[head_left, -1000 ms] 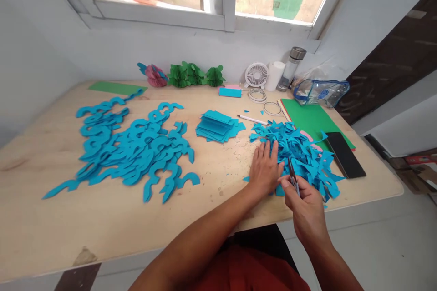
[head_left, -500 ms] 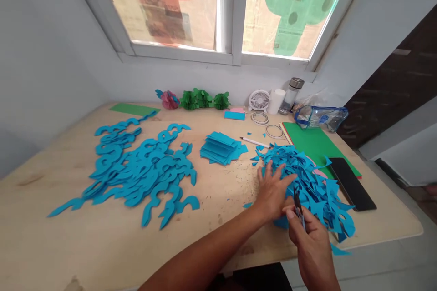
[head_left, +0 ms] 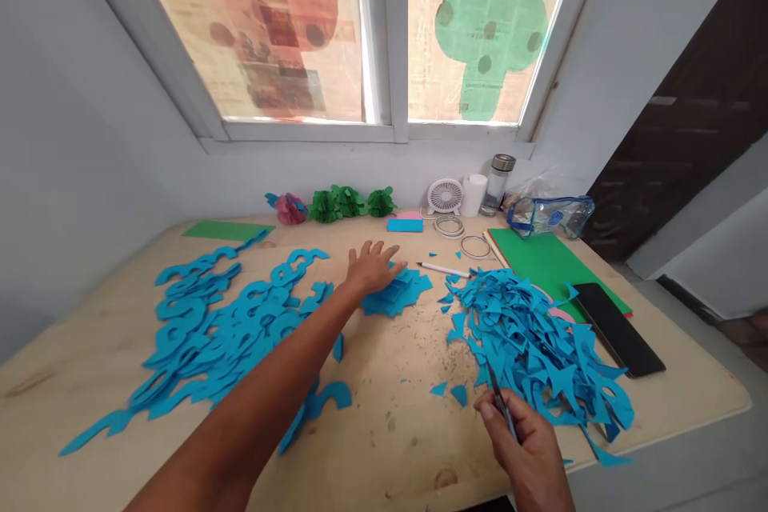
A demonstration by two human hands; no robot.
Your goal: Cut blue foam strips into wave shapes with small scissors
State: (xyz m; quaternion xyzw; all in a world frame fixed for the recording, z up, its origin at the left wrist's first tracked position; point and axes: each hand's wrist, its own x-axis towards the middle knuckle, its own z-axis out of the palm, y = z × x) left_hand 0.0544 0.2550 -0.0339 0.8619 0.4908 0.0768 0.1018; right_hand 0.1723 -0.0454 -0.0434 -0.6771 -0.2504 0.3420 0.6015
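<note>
My left hand [head_left: 370,266] reaches over the stack of blue folded paper pieces [head_left: 399,294], fingers spread; whether it touches the top piece I cannot tell. In my right hand [head_left: 521,436] is a pair of scissors [head_left: 499,394], blades pointing up and away, low at the front of the table. Just beyond the scissors lies a heap of blue paper scraps [head_left: 528,336]. To the left, partly behind my forearm, spreads a pile of wavy blue paper cutouts [head_left: 240,328].
A white pencil [head_left: 444,269] lies beside the scraps, with tape rolls [head_left: 449,226] behind. Green paper sheets [head_left: 540,264] and a black phone-like slab [head_left: 621,330] are at right. Along the wall stand paper flowers [head_left: 324,206], a small fan [head_left: 445,197] and a glass bottle [head_left: 498,186].
My left hand has moved from the scrap heap leftward and away to the folded stack. My right hand, still holding the scissors, has drawn slightly nearer to me. The view has shifted.
</note>
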